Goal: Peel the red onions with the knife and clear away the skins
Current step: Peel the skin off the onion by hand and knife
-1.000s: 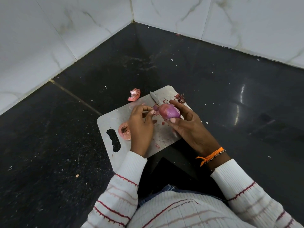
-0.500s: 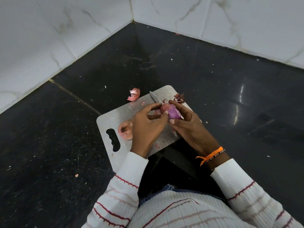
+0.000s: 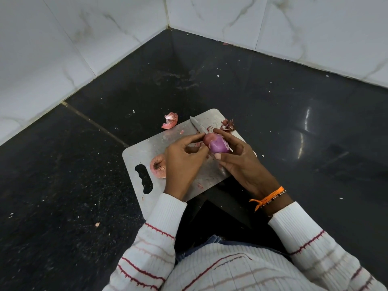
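Dark stone counter with steel cutting board [image 3: 144, 152]: right hand [image 3: 241, 162] cradles the half-peeled onion [image 3: 218, 144] above it, left hand [image 3: 182, 162], formerly apart, now pinching its skin beside the knife [image 3: 197, 127].

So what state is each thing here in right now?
Purple-red onion: partly peeled, gripped in the right hand.
Left hand: fingertips pinching at the onion's end.
Steel knife: blade lying flat on the board, untouched.
Metal cutting board: flat, littered with skin bits.
Pink cut-off onion piece: lying on the board.
Curled pink skin: on the black counter, off the board.
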Motion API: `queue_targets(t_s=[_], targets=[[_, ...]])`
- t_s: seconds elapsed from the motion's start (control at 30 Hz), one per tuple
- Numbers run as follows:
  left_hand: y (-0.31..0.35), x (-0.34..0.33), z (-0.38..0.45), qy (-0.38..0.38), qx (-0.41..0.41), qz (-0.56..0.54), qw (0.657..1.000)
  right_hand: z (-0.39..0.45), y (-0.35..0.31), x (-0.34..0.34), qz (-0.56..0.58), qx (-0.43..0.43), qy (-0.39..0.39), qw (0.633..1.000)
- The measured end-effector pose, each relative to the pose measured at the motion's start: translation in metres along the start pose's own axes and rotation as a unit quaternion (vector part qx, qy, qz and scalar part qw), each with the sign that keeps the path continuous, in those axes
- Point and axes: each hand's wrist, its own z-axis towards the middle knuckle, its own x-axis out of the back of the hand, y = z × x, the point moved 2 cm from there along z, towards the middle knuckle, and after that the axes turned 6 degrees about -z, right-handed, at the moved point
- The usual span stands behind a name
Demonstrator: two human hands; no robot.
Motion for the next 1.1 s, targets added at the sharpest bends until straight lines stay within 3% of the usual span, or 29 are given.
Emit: queue_targets(t_s=[0.17,0.33,0.57,0.83,1.1], targets=[[0.0,-0.001,-0.002,0.016,0.025,-0.053,0.998,0.0,-0.002,0.0,0.009,0.005,0.016,1.0],[0.003,-0.008,-0.005,0.0,-0.056,0.019,0.998,-0.001,-0.003,-0.001,0.01,0.013,0.029,0.999],[-0.005,-0.009,-0.001,-0.016,-0.066,0.014,0.998,-0.002,-0.005,-0.002,0.012,0.01,0.024,1.0],[-0.012,-0.003,0.002,0.026,0.033,-0.031,0.999,-0.003,-0.002,0.001,0.082,0.014,-0.047,0.995],[0.008,0.0,0.0,-0.008,0.043,-0.028,0.999,-0.005,-0.009,-0.001,-0.014,0.075,-0.004,0.997]])
